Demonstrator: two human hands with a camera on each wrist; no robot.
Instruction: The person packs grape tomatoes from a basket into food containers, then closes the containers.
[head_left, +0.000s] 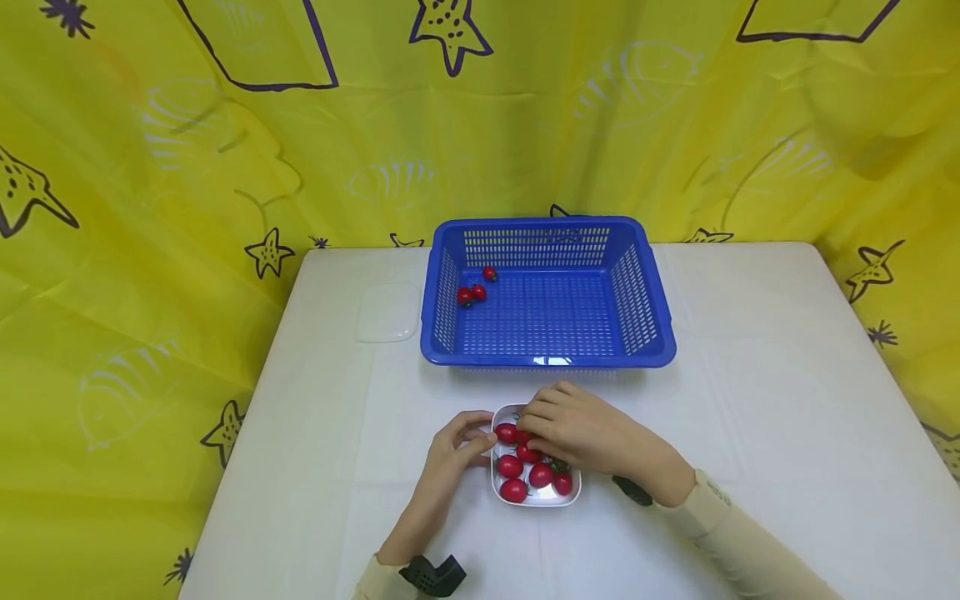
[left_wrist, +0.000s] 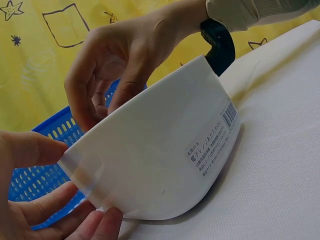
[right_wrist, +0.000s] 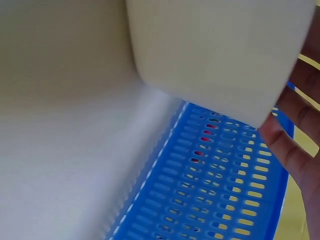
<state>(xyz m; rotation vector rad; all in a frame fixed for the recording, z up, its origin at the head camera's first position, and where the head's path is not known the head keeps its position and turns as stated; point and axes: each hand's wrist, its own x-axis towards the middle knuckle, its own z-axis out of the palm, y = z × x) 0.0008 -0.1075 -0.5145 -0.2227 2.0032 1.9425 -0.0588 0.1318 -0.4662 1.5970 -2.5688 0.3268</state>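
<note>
A white plastic container (head_left: pixel 543 500) with several red cherry tomatoes (head_left: pixel 513 490) in it stands near the table's front. My left hand (head_left: pixel 452 450) holds its left side, thumb at the rim and fingers along the outer wall. In the left wrist view the container's printed label (left_wrist: pixel 212 140) shows on the wall. My right hand (head_left: pixel 577 425) reaches over the rim from the right, its curled fingers and thumb around a cherry tomato (head_left: pixel 523 437) at the container's far side. The palm hides part of the container's inside.
Behind the container stands a blue slotted basket (head_left: pixel 547 362) with 3 cherry tomatoes (head_left: pixel 478 292) at its left end. A translucent lid (head_left: pixel 388 313) lies left of the basket on the white table (head_left: pixel 765 375). A yellow patterned curtain (head_left: pixel 525 150) hangs behind and beside the table.
</note>
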